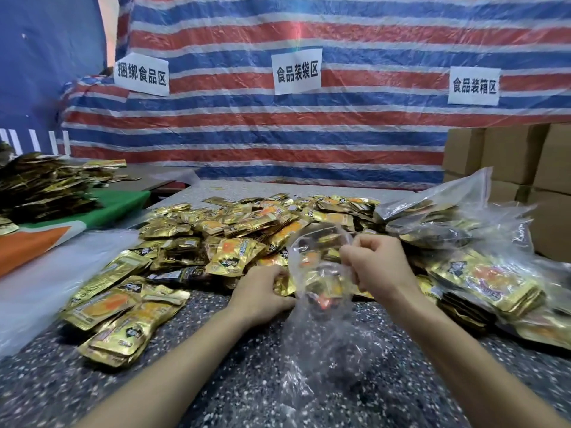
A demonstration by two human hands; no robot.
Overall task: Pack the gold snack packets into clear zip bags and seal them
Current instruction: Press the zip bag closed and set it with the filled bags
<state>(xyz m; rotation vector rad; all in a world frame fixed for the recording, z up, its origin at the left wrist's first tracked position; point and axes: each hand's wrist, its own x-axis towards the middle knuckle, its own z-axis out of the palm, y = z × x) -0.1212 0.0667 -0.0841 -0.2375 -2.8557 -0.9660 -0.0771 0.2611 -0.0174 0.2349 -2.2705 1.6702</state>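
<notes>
A large heap of gold snack packets (247,223) covers the middle of the speckled table (216,381). My right hand (375,261) grips the upper edge of a clear zip bag (321,319) and holds it up, its mouth open toward the heap. Gold packets show through the bag's film. My left hand (262,293) lies beside the bag's left edge, its fingers curled on gold packets at the heap's near edge. Whether it pinches the bag too, I cannot tell. The bag's lower part lies crumpled on the table between my forearms.
Filled clear bags of packets (482,282) lie at the right. More gold packets (117,316) are spread at the front left. A darker pile (43,183) sits on a green and orange cloth at far left. Cardboard boxes (509,156) stand back right before a striped tarp.
</notes>
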